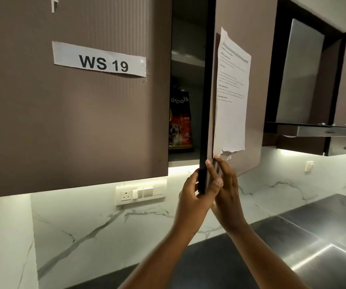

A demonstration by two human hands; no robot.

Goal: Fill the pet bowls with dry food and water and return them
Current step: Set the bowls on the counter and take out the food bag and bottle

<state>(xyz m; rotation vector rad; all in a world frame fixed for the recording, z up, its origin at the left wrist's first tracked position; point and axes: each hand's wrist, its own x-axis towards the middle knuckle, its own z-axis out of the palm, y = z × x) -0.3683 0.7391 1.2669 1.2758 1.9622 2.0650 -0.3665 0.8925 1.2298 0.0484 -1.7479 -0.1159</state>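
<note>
Hands grip cabinet door, half-hiding food bag.

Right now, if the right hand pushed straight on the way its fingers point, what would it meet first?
The right hand points up along the open door's outer face, so it would likely meet the taped paper's torn lower edge first. Depth is unclear, but the fingertips sit just below it.
</note>
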